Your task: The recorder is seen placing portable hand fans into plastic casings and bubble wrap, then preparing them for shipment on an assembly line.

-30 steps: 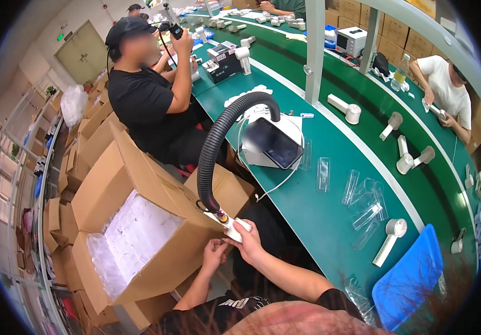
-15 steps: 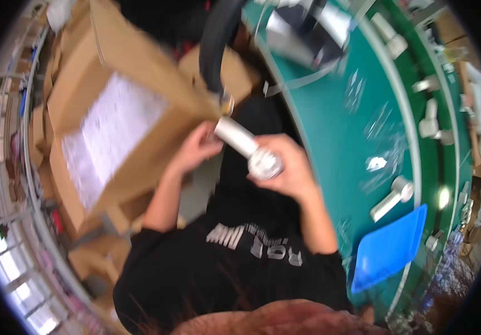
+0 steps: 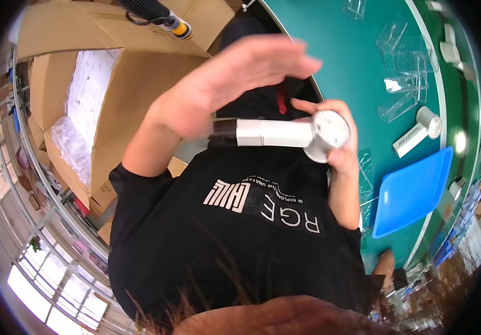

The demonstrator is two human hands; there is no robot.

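Observation:
My right hand [image 3: 342, 131] grips a white handheld fan [image 3: 285, 133] by its round head, thumb and fingers curled around the edge. The fan lies nearly level in front of my black shirt, with its handle pointing left. At the far end of the handle is a dark or see-through section; I cannot tell which. My left hand [image 3: 235, 78] is above and left of that end, fingers stretched out and slightly blurred. Its heel is close to the handle's end, and whether they touch is unclear.
On my left stands an open cardboard box [image 3: 115, 111] with clear plastic packaging [image 3: 73, 142] inside. A power screwdriver [image 3: 176, 25] hangs over it. The green table [image 3: 330, 56] at right bears clear plastic trays [image 3: 405, 61], another white fan [image 3: 416, 133] and a blue tray [image 3: 413, 192].
The fan has turned from slanted to nearly level. My left hand has moved from the handle's end, and its fingers have straightened. The whole view has shifted.

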